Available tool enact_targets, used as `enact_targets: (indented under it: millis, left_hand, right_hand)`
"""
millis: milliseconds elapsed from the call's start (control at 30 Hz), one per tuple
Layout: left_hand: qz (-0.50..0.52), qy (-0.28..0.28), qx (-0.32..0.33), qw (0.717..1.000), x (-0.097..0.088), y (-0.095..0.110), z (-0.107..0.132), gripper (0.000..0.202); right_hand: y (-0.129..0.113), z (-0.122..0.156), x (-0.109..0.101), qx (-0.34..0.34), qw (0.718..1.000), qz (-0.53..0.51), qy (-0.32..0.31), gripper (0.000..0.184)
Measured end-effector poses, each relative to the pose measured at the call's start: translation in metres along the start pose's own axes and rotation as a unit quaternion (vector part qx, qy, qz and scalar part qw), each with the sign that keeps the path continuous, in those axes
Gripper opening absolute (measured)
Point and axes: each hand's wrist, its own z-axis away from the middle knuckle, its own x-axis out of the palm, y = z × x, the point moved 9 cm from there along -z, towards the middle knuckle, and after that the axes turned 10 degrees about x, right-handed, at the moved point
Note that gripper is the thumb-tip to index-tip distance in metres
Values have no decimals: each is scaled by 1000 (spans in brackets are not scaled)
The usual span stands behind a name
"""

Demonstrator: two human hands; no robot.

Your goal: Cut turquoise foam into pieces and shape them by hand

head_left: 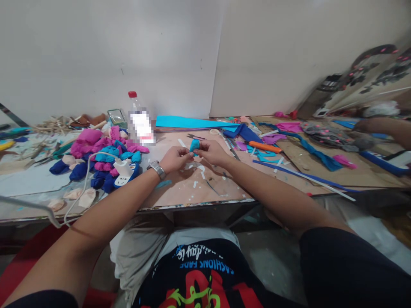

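A small light-blue bundle of cloth or crepe paper (194,145) is pinched between my two hands above the middle of the table. My left hand (177,159), with a metal watch (156,170) on its wrist, grips it from the left, low down. From the other side my right hand (210,152) closes its fingers on the same bundle. Scraps of white and blue strip lie on the wooden tabletop (180,192) beneath. Just behind the hands is a dark pen-like tool (196,137).
Left of my arm, pink and blue bundles (91,141) are heaped beside a white-and-blue power strip (123,175) with a plugged-in cable. A red-capped bottle (136,100) stands behind. Light-blue sheet (192,122) lies by the wall. An orange cutter (265,147) is to the right. Another person's arm (382,128) reaches in far right.
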Motion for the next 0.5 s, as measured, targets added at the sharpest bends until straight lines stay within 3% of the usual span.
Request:
enact_targets:
  millis: [267,500]
  left_hand:
    - [-38,10,13,999,-4,3,-1,44]
    - [-49,30,49,997,-6,5,-2,43]
  right_hand:
    - [-5,2,5,6,998,-53,-16,25]
    - [-3,2,7,17,999,-32,-27,30]
